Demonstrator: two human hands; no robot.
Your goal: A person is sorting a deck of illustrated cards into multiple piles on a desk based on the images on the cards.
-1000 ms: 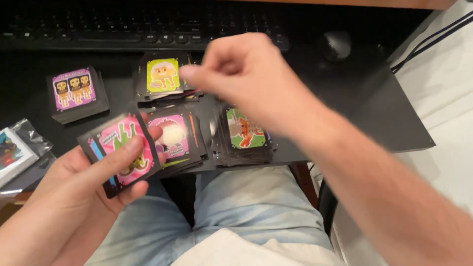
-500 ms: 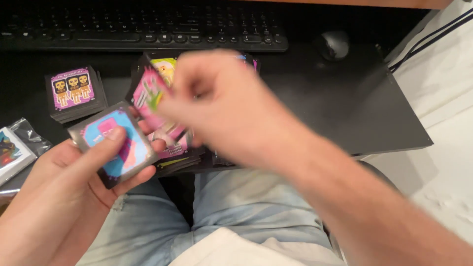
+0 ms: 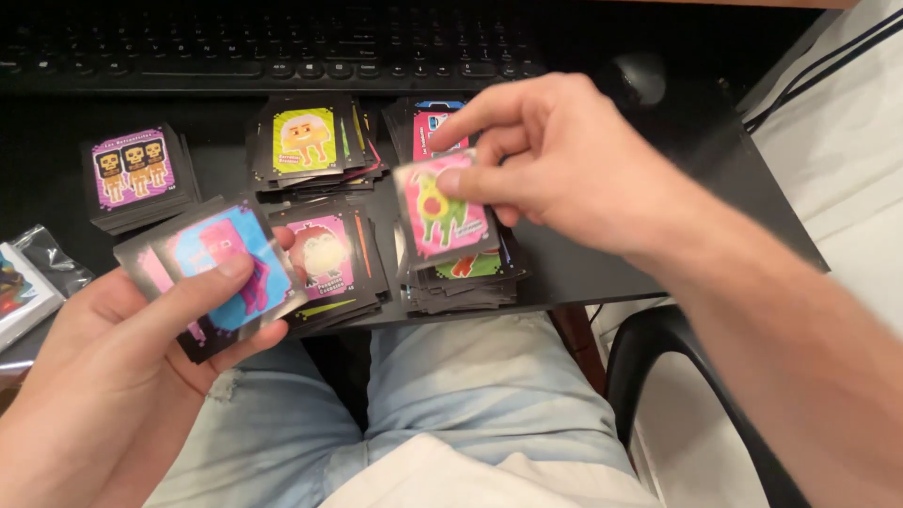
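On the black bench [image 3: 602,273], before the keyboard [image 3: 282,47], five card piles lie. The right hand [image 3: 555,160] has come off the left hand's deck [image 3: 221,273] and now hangs over the pile right of the keyboard's middle [image 3: 466,282], its grip pinching a pink avocado card [image 3: 442,207]. The left hand [image 3: 122,348] clamps the deck, now blue-faced: sorting continues.

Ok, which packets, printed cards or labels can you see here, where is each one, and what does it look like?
Pink card with a green figure: pinched in the right hand, above the near-right pile.
Blue card with a pink figure: top of the stack in the left hand.
Purple card with three figures: tops the far-left pile.
Yellow-green card: tops the far middle pile.
Clear plastic packet: left edge, shiny, partly cut off.
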